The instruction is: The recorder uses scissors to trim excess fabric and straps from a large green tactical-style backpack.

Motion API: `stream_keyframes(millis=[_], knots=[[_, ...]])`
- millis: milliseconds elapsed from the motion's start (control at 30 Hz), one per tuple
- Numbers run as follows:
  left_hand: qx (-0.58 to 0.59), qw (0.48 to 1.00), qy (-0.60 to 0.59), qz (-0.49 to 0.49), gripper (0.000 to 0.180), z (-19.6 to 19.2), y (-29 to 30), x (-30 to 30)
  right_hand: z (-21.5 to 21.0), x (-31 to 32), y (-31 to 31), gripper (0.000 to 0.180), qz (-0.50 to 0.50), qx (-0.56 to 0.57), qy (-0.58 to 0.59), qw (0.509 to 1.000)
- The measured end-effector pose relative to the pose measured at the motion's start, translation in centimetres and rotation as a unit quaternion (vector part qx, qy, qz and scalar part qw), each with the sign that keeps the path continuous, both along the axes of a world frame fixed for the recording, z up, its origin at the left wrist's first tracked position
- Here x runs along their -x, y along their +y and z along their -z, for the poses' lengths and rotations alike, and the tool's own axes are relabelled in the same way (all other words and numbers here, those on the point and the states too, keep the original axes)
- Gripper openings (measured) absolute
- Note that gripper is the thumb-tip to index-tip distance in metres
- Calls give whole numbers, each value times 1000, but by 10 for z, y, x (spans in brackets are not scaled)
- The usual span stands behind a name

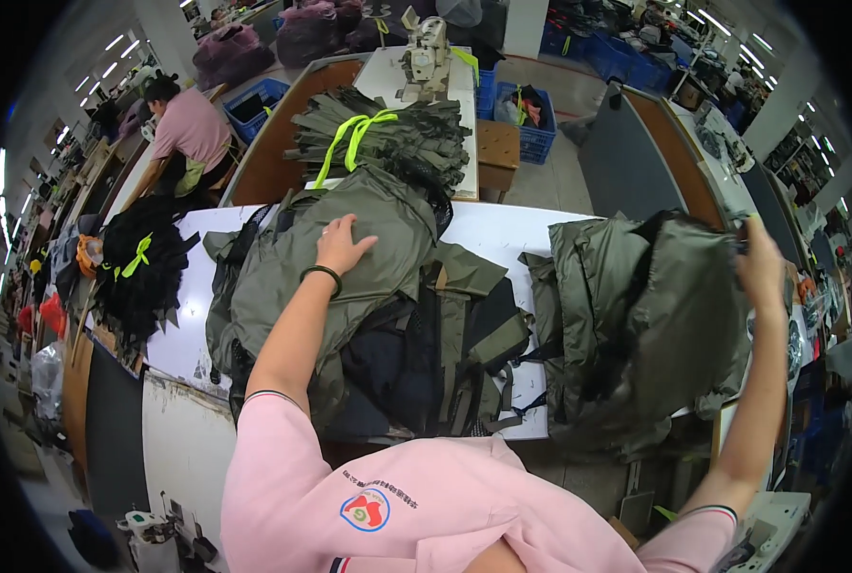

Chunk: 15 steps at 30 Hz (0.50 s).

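Observation:
My left hand (345,245) lies with fingers apart on a large pile of olive-green fabric pieces (311,277), a dark bangle at its wrist. Out at the right, my right hand (760,263) grips the edge of an olive fabric piece (693,296), which is partly smeared by motion. That piece hangs over a second stack of olive fabric (578,277) and reaches past the table's near edge. Between the two stacks lie black and olive cut pieces with straps (445,334).
A white table (182,334) bears the fabric. Beyond stands a bundle of olive strips (388,143) with a neon tie, before a sewing machine (426,53). Black tied strips (144,258) lie at left. A person in pink (187,124) bends at far left. Blue crates (531,134) stand behind.

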<state>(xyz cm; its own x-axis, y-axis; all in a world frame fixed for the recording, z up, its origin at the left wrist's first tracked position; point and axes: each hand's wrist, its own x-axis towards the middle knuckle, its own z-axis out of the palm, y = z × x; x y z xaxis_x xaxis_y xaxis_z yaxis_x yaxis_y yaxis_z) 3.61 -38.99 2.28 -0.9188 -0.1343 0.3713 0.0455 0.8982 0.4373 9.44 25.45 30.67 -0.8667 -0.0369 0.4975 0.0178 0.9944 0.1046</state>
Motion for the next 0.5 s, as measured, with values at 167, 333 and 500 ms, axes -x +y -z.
stream_keyframes(millis=[167, 333, 500], knots=[[172, 976, -129, 42, 43, 12, 15, -6, 152, -4, -64, 20, -71, 214, -61, 972], [155, 976, -146, 50, 23, 43, -14, -8, 241, -58, -166, 31, -116, 493, -191, 841], [-188, 949, -211, 136, 8, 17, 17, -35, 284, -96, -210, 27, -122, 693, -266, 660]])
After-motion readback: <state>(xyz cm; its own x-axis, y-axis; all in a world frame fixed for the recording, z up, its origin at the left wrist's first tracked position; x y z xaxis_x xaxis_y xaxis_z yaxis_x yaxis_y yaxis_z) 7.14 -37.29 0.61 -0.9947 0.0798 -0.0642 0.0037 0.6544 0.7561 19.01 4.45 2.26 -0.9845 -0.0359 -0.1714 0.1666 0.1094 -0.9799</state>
